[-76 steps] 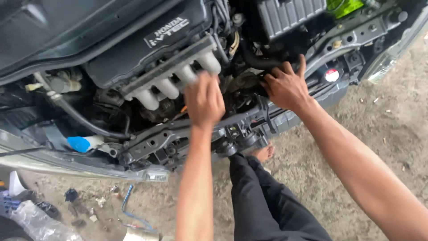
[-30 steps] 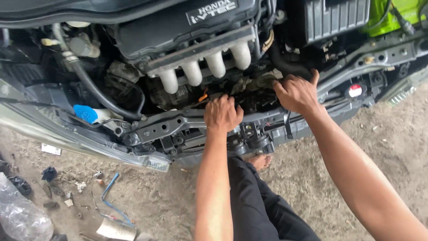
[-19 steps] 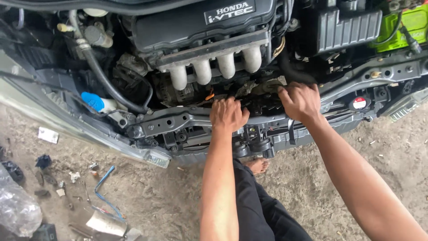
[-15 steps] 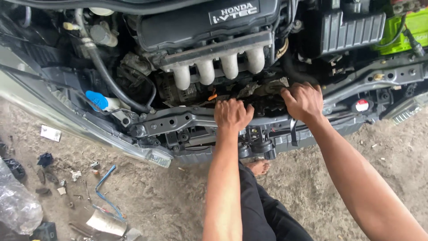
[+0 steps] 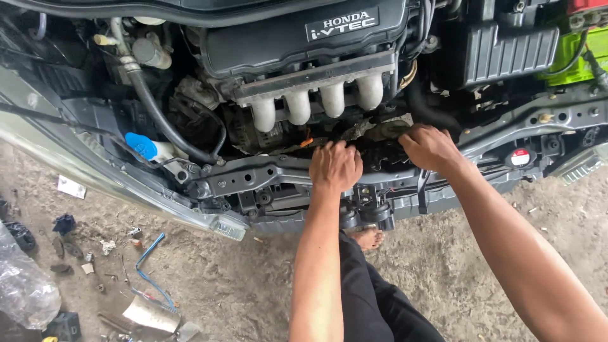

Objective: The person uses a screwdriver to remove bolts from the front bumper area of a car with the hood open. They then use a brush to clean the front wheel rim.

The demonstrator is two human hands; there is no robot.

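Two hands, both yours, reach into the engine bay at the front crossmember [image 5: 253, 180]. Your left hand [image 5: 335, 166] is curled, knuckles up, fingertips dipping past the crossmember's top edge just below the intake runners [image 5: 316, 104]; can't tell if it grips anything, fingers hidden. Your right hand [image 5: 430, 147] lies just beside it, fingers bent down into the dark gap by a grey metal part [image 5: 386, 130]; grip also can't be told.

Labels etc.: one pale rectangular badge [image 5: 342, 24] on the black engine cover, top centre; one round red-and-white cap sticker [image 5: 520, 158] on the crossmember, right; one blue filler cap [image 5: 140, 145], left; green battery casing [image 5: 573, 60], top right. Runners: four, off-white, side by side. One bare foot [image 5: 368, 238] under the bumper.
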